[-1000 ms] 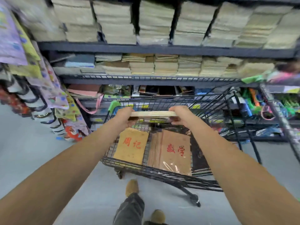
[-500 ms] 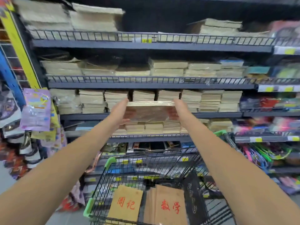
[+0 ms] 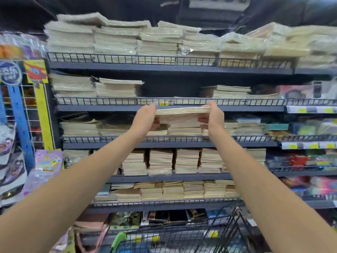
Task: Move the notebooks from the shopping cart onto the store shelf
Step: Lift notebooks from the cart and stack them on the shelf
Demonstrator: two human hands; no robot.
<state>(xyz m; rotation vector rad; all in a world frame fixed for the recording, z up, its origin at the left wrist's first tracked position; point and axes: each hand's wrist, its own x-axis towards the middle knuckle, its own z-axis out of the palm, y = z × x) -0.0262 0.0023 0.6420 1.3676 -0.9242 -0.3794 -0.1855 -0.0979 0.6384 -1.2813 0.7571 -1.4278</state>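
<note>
Cream notebooks (image 3: 182, 114) clamped between left hand (image 3: 145, 116) and right hand (image 3: 214, 116), fingers (image 3: 202, 119) underneath.

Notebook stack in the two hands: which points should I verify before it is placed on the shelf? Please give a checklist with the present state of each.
1. Grip: left hand and right hand each hold one end of the notebook stack: ok.
2. Stack roughly level, nothing slipping out: ok.
3. Free place: dark gap on the shelf above the hands: ok.
4. Stack raised above that shelf's wire rail: cannot tell; it appears just below.
5. Depth of the gap: cannot tell, too dark.
6. Shopping cart low, away from the arms: ok.
</note>
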